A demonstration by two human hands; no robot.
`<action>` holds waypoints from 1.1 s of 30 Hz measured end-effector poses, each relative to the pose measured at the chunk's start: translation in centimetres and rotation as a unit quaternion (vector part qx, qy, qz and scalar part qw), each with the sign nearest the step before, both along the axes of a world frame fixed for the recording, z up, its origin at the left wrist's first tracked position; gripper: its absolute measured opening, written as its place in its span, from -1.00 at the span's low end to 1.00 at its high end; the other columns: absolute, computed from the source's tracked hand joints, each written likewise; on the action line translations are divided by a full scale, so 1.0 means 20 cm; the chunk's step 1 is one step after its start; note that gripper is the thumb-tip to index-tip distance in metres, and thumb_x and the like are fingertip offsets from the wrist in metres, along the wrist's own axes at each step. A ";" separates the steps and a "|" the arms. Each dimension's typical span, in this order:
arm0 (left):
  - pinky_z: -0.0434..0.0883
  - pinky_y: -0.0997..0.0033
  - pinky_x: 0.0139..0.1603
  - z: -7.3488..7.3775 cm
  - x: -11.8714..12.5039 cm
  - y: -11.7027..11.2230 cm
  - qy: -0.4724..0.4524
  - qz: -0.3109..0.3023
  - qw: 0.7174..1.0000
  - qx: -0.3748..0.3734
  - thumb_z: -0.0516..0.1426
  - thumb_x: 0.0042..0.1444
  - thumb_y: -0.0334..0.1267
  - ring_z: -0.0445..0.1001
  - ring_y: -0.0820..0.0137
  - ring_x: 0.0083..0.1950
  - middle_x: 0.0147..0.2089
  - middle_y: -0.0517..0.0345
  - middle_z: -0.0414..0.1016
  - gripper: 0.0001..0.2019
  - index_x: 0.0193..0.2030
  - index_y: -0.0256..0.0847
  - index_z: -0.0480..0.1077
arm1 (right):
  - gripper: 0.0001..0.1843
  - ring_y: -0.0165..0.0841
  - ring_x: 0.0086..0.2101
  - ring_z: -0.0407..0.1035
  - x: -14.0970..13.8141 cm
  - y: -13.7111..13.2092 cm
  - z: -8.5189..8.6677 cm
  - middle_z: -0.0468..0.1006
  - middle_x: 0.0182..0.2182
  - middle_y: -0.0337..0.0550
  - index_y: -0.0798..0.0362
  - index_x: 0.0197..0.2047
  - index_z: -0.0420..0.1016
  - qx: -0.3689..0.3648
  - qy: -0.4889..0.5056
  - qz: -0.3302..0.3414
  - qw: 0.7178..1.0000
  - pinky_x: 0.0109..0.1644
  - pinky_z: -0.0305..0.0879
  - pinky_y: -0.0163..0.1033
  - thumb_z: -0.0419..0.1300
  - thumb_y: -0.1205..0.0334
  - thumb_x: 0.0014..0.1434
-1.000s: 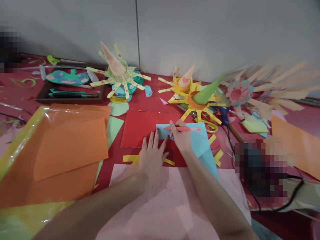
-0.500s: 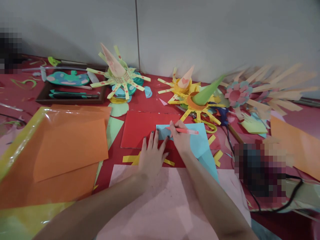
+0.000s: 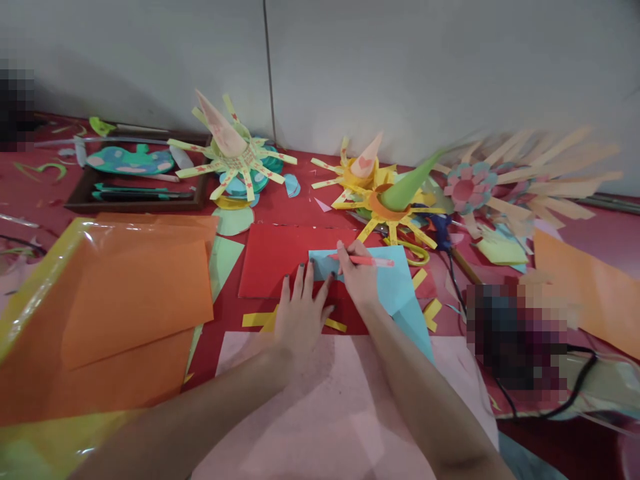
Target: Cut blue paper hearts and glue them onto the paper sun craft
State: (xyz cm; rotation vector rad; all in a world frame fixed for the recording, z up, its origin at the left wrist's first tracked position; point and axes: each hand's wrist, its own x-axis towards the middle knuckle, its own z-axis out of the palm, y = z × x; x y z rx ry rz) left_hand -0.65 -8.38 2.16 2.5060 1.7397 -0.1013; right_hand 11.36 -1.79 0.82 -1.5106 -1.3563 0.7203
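Note:
My right hand (image 3: pixel 359 277) grips a red pen (image 3: pixel 373 261) with a clear end. Its tip points left, low over light blue paper (image 3: pixel 395 270); whether it touches cannot be made out. My left hand (image 3: pixel 301 307) lies flat with fingers spread, its fingertips on the red board (image 3: pixel 273 257) and at the blue paper's left edge. The blue paper lies partly on that board, and a second blue piece (image 3: pixel 415 330) extends below it by my right wrist. Yellow paper strips (image 3: pixel 257 320) rest beneath my left hand.
Orange sheets (image 3: pixel 145 300) lie at left, pink paper (image 3: pixel 320 413) in front. Paper cone decorations (image 3: pixel 235 153) and a green cone piece (image 3: pixel 407 190) stand along the wall. A dark tray (image 3: pixel 145 200) sits back left. Yellow-handled scissors (image 3: pixel 417 255) lie behind the blue paper.
The view has shifted slightly, so everything sits a little further left. Both hands and the pen keep nearly the same position on the papers.

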 end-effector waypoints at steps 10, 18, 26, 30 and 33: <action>0.11 -0.10 0.28 0.02 0.00 0.01 -0.002 -0.001 1.000 -0.021 -0.10 0.26 -0.09 -0.04 0.03 0.39 0.39 -0.21 -0.08 -0.49 0.34 -0.11 0.00 | -0.61 -0.50 -0.61 0.06 -0.01 -0.01 -0.03 0.15 -0.67 -0.41 -0.01 -0.56 -0.02 0.017 -0.040 -0.009 0.999 -0.46 0.09 -0.35 0.01 0.06 0.22; 0.10 -0.09 0.28 0.01 0.00 0.01 0.006 -0.005 1.000 -0.019 -0.09 0.26 -0.09 -0.05 0.04 0.39 0.39 -0.22 -0.08 -0.47 0.34 -0.11 -0.01 | -0.64 -0.47 -0.59 0.08 -0.01 -0.01 -0.03 0.16 -0.65 -0.38 -0.02 -0.55 -0.02 0.019 -0.059 -0.017 0.998 -0.43 0.09 -0.33 -0.02 0.07 0.22; 0.19 0.00 0.25 0.04 0.00 0.03 -0.014 0.004 1.000 -0.005 -0.13 0.27 -0.08 0.08 0.06 0.35 0.35 -0.22 0.05 -0.47 0.30 -0.31 0.10 | -0.70 -0.46 -0.59 0.11 0.00 -0.01 -0.04 0.14 -0.66 -0.38 -0.03 -0.55 -0.05 0.021 -0.053 -0.010 0.998 -0.44 0.10 -0.33 -0.06 0.15 0.16; 0.28 0.10 0.19 0.03 -0.03 0.07 -0.041 0.007 0.999 0.012 -0.18 0.29 -0.15 0.22 0.12 0.28 0.29 -0.20 0.19 -0.49 0.27 -0.43 0.14 | -0.73 -0.45 -0.57 0.17 0.01 0.00 -0.06 0.15 -0.65 -0.38 -0.03 -0.55 -0.04 0.019 -0.041 -0.003 0.999 -0.42 0.12 -0.32 -0.06 0.16 0.13; 0.28 0.09 0.19 0.00 -0.07 0.13 -0.085 0.004 0.996 0.036 -0.16 0.27 -0.20 0.24 0.14 0.26 0.29 -0.18 0.20 -0.52 0.27 -0.38 0.14 | -0.73 -0.45 -0.56 0.17 0.01 0.00 -0.06 0.13 -0.65 -0.38 -0.03 -0.55 -0.05 0.023 -0.048 -0.009 0.999 -0.42 0.12 -0.33 -0.04 0.17 0.13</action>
